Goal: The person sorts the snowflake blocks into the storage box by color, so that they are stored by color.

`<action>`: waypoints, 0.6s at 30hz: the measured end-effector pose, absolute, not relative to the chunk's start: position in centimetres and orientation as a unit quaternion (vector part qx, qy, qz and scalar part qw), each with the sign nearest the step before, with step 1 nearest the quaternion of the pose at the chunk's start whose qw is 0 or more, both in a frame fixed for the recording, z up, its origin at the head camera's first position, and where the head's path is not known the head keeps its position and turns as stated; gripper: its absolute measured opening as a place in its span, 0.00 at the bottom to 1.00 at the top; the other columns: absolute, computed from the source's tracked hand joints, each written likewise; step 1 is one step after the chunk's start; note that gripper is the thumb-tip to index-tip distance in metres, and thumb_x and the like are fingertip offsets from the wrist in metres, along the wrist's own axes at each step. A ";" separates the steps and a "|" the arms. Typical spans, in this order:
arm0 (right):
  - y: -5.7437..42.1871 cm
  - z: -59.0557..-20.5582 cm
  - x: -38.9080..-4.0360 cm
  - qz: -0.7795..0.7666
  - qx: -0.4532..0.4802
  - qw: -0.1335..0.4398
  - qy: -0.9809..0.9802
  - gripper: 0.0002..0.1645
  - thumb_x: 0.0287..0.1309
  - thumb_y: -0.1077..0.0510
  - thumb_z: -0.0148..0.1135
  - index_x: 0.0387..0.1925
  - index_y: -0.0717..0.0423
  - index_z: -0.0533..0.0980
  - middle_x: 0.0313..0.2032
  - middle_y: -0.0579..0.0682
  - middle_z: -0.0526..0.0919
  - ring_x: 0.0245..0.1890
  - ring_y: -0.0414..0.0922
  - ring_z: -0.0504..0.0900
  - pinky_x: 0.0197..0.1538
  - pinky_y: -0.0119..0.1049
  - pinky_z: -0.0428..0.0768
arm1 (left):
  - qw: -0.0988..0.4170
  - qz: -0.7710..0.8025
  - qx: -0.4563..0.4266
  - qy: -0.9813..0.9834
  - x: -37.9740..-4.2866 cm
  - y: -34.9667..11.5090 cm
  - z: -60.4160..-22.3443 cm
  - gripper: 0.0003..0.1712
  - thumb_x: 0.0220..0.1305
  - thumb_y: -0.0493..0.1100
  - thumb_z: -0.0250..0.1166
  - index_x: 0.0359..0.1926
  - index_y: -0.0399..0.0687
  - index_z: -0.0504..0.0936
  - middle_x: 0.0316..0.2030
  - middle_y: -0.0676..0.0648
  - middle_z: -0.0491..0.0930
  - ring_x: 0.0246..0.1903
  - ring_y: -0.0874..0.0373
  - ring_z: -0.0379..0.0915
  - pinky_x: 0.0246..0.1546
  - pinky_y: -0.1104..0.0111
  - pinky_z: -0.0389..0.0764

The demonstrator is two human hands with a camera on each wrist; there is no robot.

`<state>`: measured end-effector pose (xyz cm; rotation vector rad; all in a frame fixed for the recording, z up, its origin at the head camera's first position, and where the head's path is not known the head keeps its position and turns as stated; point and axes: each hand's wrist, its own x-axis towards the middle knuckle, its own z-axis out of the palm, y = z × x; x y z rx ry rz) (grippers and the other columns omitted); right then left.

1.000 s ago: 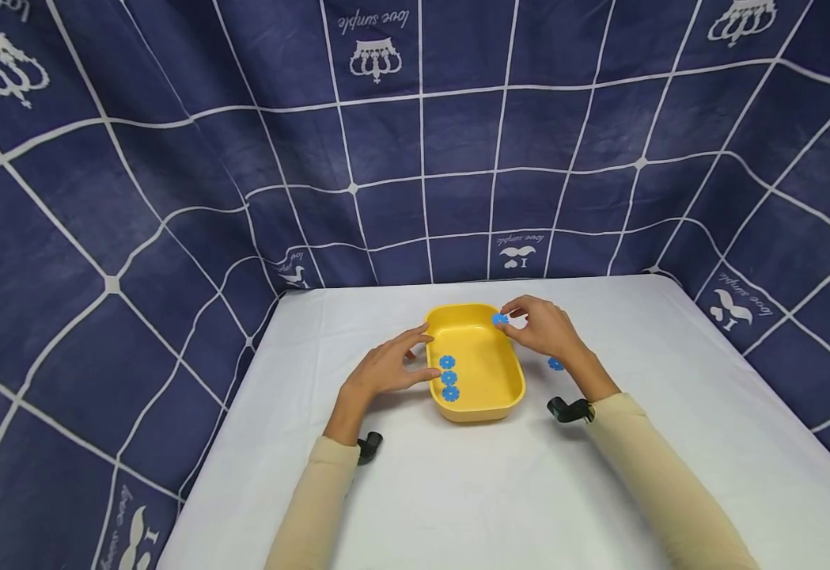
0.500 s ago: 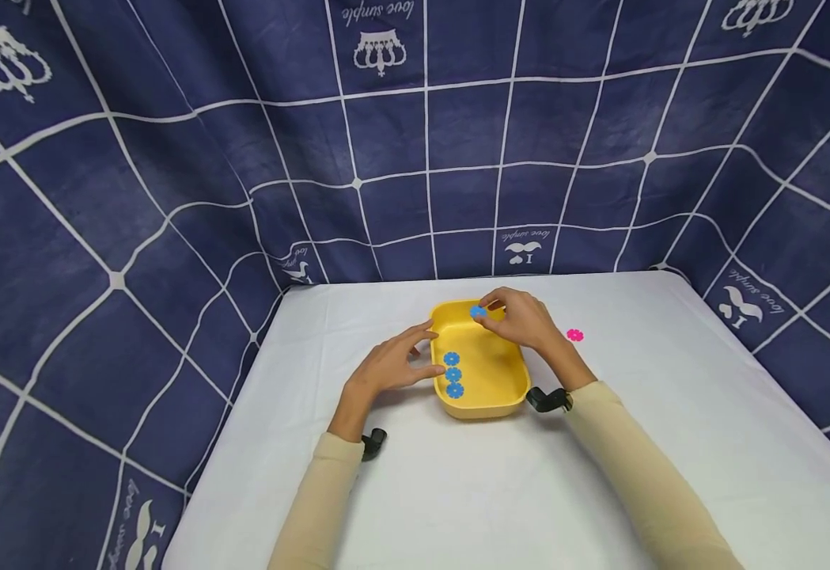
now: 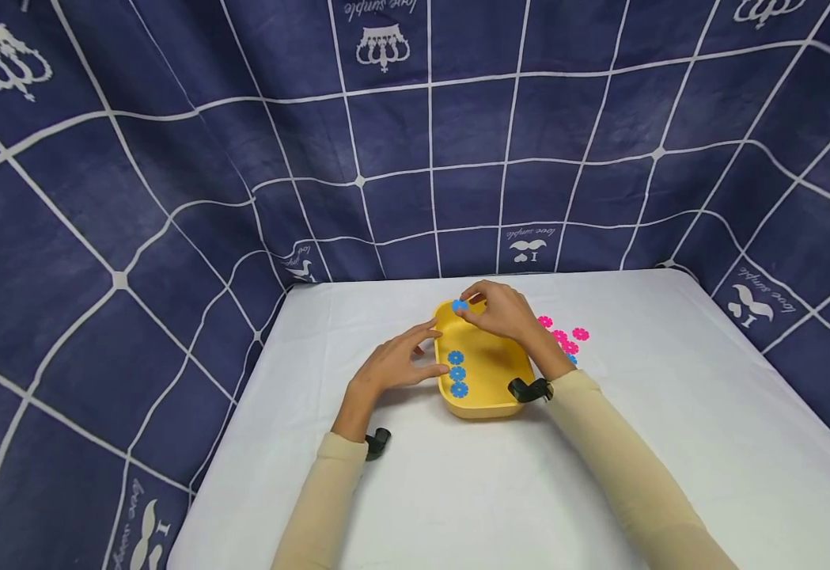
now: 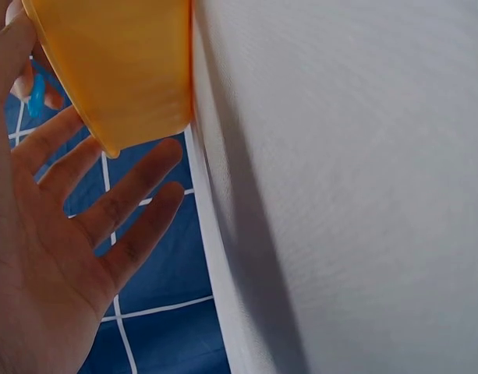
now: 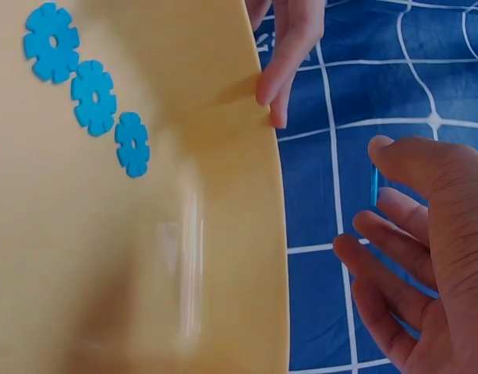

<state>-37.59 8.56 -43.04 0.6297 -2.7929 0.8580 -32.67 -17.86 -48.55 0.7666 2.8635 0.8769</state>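
Note:
A yellow plastic tray [image 3: 486,411] stands on the white table. Inside it, along its left side, lie three blue notched interlocking discs in a row: a near disc [image 3: 460,389], a middle disc [image 3: 457,373] and a far disc [image 3: 455,358]. My right hand [image 3: 503,310] pinches another blue interlocking disc [image 3: 460,305] between thumb and fingers, above the tray's far end; in the right wrist view this disc [image 5: 374,185] appears edge-on. At the tray's left rim, my left hand [image 3: 395,362] touches it with spread, fairly straight fingers [image 4: 145,183].
Several pink interlocking discs [image 3: 581,334] lie on the white table [image 3: 429,491] right of the tray, partly behind the right forearm. A blue disc [image 3: 571,359] peeks out there too. A dark blue checked cloth [image 3: 457,127] hangs behind and at both sides.
My right hand has moved left with the pinched blue disc, from the tray's far right corner across its far end. The pink discs have come into sight. My left hand stays at the rim.

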 end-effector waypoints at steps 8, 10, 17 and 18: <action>8.0 -43.7 -38.1 0.286 0.209 0.063 -0.933 0.25 0.65 0.40 0.74 0.54 0.52 0.87 0.52 0.54 0.91 0.53 0.54 0.89 0.57 0.58 0.84 | 0.026 0.287 0.247 0.925 -32.5 -17.7 -48.5 0.43 0.64 0.71 0.73 0.75 0.62 0.76 0.81 0.61 0.63 0.54 0.59 0.84 0.54 0.52 0.82; 7.9 -44.0 -38.3 0.281 0.207 0.055 -0.935 0.25 0.65 0.40 0.74 0.54 0.52 0.87 0.52 0.54 0.91 0.53 0.54 0.89 0.56 0.58 0.83 | 0.029 0.287 0.246 0.925 -32.5 -17.8 -48.5 0.44 0.64 0.72 0.72 0.76 0.63 0.76 0.81 0.62 0.62 0.54 0.59 0.84 0.54 0.52 0.82; 7.6 -45.0 -38.8 0.253 0.217 0.017 -0.943 0.26 0.65 0.41 0.74 0.55 0.54 0.87 0.52 0.54 0.91 0.53 0.54 0.89 0.57 0.57 0.84 | 0.035 0.287 0.253 0.923 -32.5 -17.9 -48.4 0.46 0.64 0.75 0.69 0.76 0.61 0.75 0.82 0.64 0.60 0.55 0.58 0.84 0.55 0.51 0.82; 7.5 -45.2 -38.8 0.249 0.219 0.014 -0.943 0.26 0.65 0.41 0.74 0.55 0.54 0.87 0.51 0.54 0.91 0.53 0.54 0.89 0.57 0.57 0.84 | 0.034 0.287 0.253 0.923 -32.5 -17.9 -48.4 0.46 0.64 0.75 0.69 0.76 0.61 0.75 0.82 0.64 0.60 0.55 0.59 0.84 0.55 0.51 0.82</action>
